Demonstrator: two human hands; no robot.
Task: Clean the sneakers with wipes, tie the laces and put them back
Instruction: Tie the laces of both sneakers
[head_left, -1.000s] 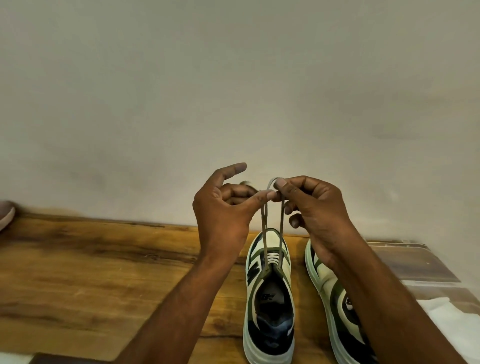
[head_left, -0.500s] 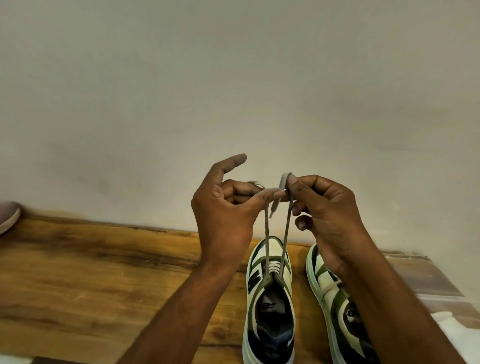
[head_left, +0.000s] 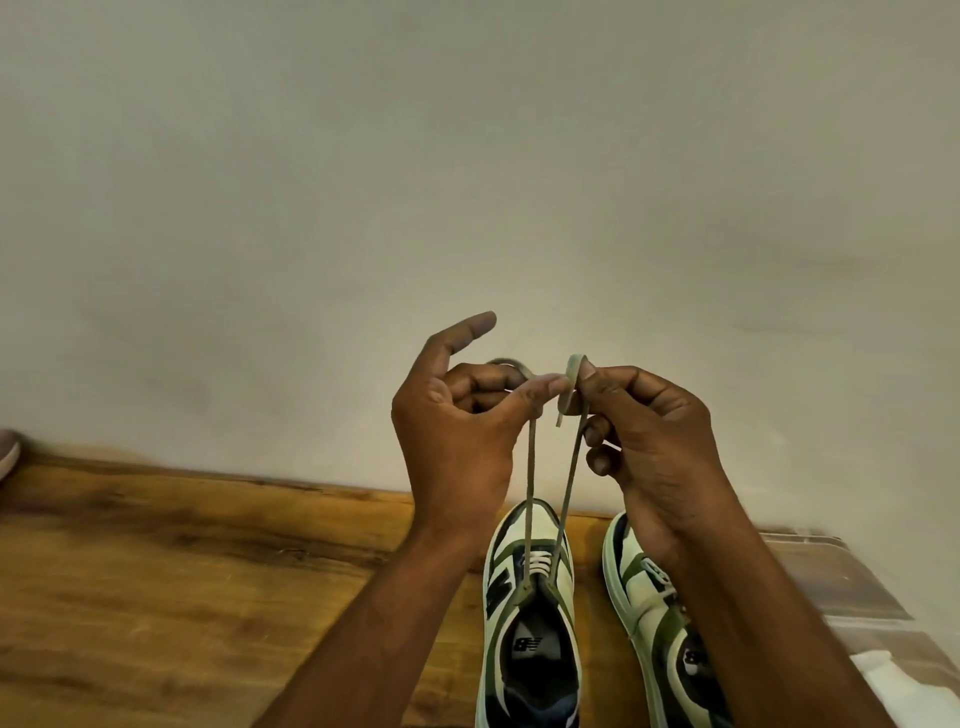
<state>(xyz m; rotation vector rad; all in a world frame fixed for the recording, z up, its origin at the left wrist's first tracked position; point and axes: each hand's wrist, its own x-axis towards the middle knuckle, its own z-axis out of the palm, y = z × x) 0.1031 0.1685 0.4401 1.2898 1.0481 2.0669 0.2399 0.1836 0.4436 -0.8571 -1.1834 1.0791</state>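
Clearly the lace-tying is only begun: the left hand (head_left: 457, 431) pinches one end of the olive-green flat laces (head_left: 530, 467) between thumb and curled fingers, its forefinger stuck out straight above, while the right hand (head_left: 654, 441) pinches the other end, folded into a small loop just past its fingertips. Both strands run taut from the fingers down to the top eyelets of the cream, olive and black left-side sneaker (head_left: 530, 623), which stands on the brown wooden floor (head_left: 208, 571) below the hands. No knot or bow shows yet, so the crossing, looping and tightening are all left, by my reading. The matching second sneaker (head_left: 660, 613) sits just beside the first, under the right wrist; whether its laces are tied is hidden. Whether wiping is finished cannot be told; something white (head_left: 904, 686) lies beyond the right forearm. Ahead of the fingertips the pale plaster wall (head_left: 467, 182) stands close behind the shoes, so room is short forward; leftward of the left hand the floor runs open.
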